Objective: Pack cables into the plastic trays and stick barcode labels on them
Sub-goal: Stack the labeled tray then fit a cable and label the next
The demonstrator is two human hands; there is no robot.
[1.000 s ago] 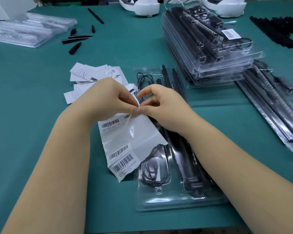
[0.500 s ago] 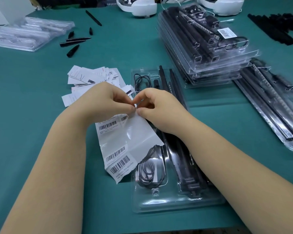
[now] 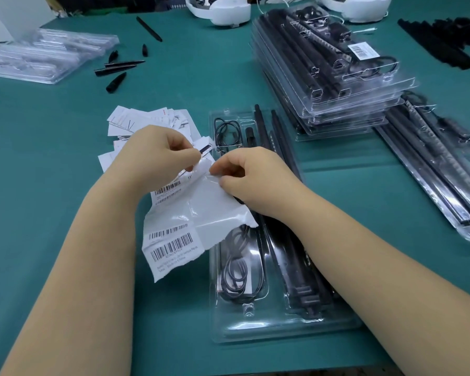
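**Head view: label peeled over packed tray**

The left hand (image 3: pixel 158 156) pinched a white barcode label (image 3: pixel 202 167); the right hand (image 3: pixel 251 180) pinched the glossy torn backing sheet (image 3: pixel 196 213), above the clear plastic tray (image 3: pixel 282 327) of black cables on the green table (image 3: pixel 38 185).

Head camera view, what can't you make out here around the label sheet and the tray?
- Label sheet: small print under the barcodes, too small to read.
- Left hand and right hand: fingertips' pinch blurred.
- Tray: its middle hidden by sheet and right forearm.
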